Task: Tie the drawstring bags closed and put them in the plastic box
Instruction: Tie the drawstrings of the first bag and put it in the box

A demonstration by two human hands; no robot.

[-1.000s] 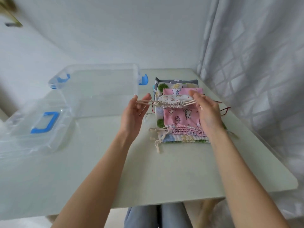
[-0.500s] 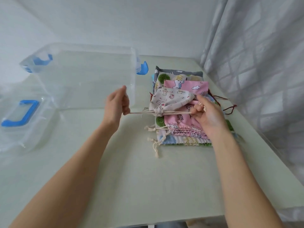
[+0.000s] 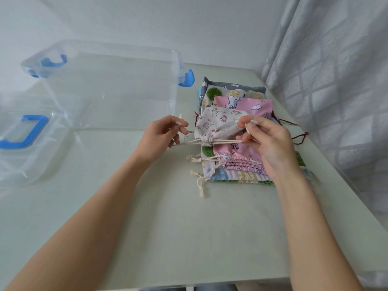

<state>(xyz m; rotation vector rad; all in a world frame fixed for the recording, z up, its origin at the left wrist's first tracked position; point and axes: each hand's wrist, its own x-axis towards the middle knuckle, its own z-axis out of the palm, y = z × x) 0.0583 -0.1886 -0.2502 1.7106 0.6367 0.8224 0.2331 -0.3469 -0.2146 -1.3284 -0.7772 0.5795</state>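
Both hands, left (image 3: 162,134) and right (image 3: 265,139), pinch cords (image 3: 222,141) either side of the cinched cream bag (image 3: 218,124) beside the plastic box (image 3: 109,89).

Soft, even daylight enters through the sheer curtain (image 3: 336,80) at right, leaving the scene bright and slightly washed out. Shadows on the desk (image 3: 189,238) are faint and diffuse. Wide-angle distortion bows the desk edges and stretches the forearms. The hands (image 3: 266,141) show slight motion blur.
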